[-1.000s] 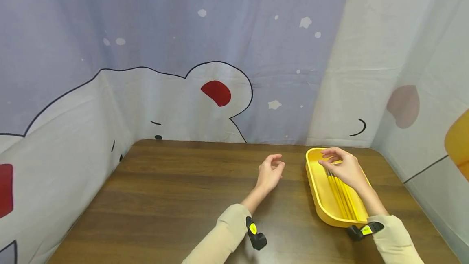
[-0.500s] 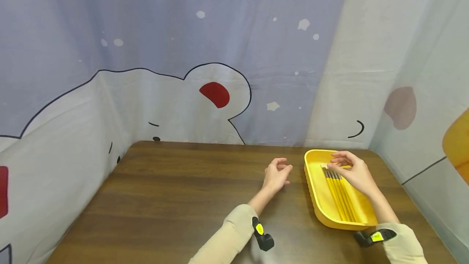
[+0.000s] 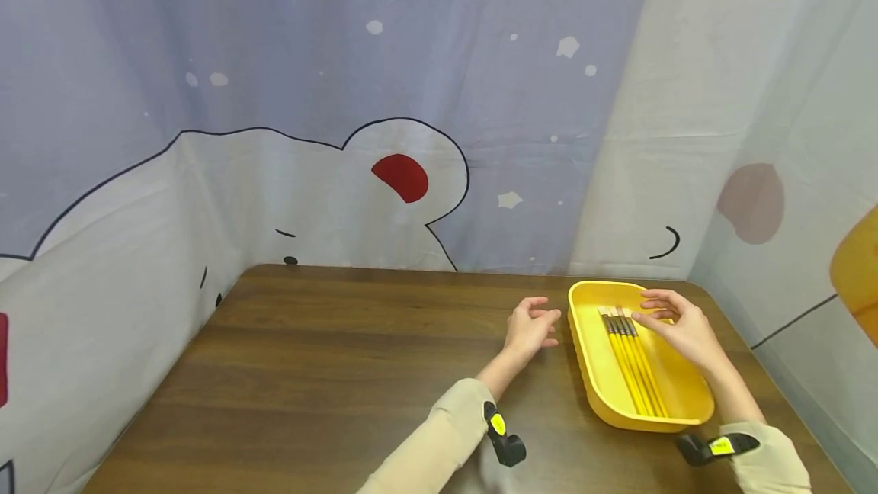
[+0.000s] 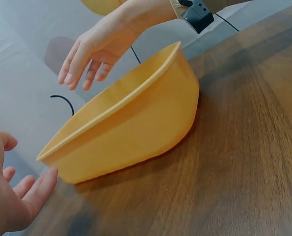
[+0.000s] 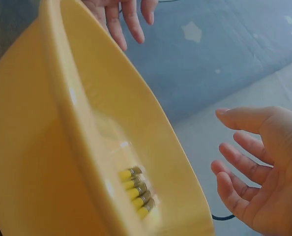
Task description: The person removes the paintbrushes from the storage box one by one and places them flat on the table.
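Note:
A yellow plastic tray (image 3: pixel 595 372) stands at the right of the table, and several paintbrushes (image 3: pixel 634 364) with yellow handles lie side by side in it. Their dark ferrules and pale bristles point to the far end. My right hand (image 3: pixel 686 332) hovers over the tray's right side, fingers loosely bent and holding nothing; the right wrist view shows the hand (image 5: pixel 264 172) apart from the brushes (image 5: pixel 138 189). Just left of the tray, my left hand (image 3: pixel 529 332) is held above the table with relaxed fingers. In the left wrist view that hand (image 4: pixel 18 191) is close to the tray wall (image 4: pixel 126 132).
The brown wooden table (image 3: pixel 343 372) extends to the left of the tray. Behind it hangs a printed curtain (image 3: pixel 309 189), which also runs along both sides. A black camera (image 3: pixel 716 447) is strapped to the right wrist, and another camera (image 3: pixel 504 434) to the left.
Both hands have moved to the right, the left one nearer the tray. My right hand has shifted off the brushes, leaving their bristle ends in sight. The brushes stay in the tray.

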{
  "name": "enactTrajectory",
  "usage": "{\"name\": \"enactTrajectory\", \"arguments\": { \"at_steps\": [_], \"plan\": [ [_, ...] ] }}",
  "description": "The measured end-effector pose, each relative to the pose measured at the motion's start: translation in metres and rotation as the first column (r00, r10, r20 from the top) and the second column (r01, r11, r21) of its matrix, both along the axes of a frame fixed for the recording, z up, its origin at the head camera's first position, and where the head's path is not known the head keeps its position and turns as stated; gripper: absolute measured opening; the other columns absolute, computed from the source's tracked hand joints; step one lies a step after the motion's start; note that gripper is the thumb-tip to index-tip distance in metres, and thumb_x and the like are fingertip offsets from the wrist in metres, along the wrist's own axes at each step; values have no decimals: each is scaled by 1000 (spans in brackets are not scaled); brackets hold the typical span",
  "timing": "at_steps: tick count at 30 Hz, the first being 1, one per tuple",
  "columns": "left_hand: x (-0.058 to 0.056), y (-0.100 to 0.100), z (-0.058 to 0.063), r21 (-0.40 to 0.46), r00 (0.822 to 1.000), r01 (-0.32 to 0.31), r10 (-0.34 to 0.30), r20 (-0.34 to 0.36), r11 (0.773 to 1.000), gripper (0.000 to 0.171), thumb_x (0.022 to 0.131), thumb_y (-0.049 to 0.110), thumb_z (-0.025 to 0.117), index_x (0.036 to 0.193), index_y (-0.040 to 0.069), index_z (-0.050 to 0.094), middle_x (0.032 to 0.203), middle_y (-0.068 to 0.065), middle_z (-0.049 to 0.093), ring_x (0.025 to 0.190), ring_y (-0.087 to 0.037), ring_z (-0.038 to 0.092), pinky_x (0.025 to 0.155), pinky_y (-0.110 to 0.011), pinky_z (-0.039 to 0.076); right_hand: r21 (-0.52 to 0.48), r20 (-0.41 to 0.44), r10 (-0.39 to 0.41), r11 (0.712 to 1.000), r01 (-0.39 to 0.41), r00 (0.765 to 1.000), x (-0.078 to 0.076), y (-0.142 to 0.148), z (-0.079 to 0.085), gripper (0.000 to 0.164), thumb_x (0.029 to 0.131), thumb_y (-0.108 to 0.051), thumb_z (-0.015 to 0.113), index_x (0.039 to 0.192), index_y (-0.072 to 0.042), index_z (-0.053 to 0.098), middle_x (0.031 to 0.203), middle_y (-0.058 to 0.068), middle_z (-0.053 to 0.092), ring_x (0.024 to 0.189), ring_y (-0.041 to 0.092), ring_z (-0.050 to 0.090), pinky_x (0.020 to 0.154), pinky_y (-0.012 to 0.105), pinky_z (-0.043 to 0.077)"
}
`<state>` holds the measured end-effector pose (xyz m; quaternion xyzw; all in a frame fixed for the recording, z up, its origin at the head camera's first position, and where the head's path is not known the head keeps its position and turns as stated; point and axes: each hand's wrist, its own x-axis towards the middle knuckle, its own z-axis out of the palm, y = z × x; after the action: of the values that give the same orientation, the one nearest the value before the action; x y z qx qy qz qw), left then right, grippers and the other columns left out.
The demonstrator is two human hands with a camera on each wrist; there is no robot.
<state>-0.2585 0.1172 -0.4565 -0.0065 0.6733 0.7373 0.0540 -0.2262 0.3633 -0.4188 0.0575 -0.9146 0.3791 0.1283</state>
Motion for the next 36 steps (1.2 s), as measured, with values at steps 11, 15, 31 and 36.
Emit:
{"name": "enactTrajectory", "arguments": {
  "at_steps": [11, 15, 31, 36],
  "plan": [
    [5, 13, -1, -16, 1000, 15, -15, 26, 1000, 38, 84, 16, 69, 119, 3, 62, 92, -7, 70, 78, -27, 68, 62, -30, 61, -6, 28, -78, 997, 78, 997, 6, 14, -2, 50, 89, -29, 68, 126, 1, 54, 113, 22, 63, 82, -18, 47, 68, 3, 42],
    [5, 15, -1, -3, 999, 20, -19, 36, 1000, 42, 83, 14, 69, 121, 0, 60, 93, -8, 70, 81, -30, 68, 63, -32, 62, -11, 71, -112, 994, 113, 991, 7, 21, -3, 54, 91, -34, 65, 130, 1, 51, 114, 25, 62, 79, -20, 45, 64, 7, 45],
    [4, 29, 0, 42, 996, 8, -12, 87, 999, 41, 84, 9, 69, 123, 4, 57, 93, -7, 66, 72, -17, 63, 66, -36, 62, -112, 182, -126, 983, 148, 975, 3, 49, -20, 57, 95, -34, 58, 133, 6, 43, 100, -2, 65, 75, -15, 52, 63, 16, 53],
    [5, 34, -2, 33, 995, -3, -1, 99, 999, 40, 83, 7, 69, 122, 4, 59, 89, -6, 67, 71, -16, 63, 65, -35, 62, -233, 244, -95, 960, 154, 965, -10, 72, -43, 49, 93, -42, 59, 129, -11, 50, 96, -14, 65, 75, -7, 59, 64, 21, 56]
  ]
}}
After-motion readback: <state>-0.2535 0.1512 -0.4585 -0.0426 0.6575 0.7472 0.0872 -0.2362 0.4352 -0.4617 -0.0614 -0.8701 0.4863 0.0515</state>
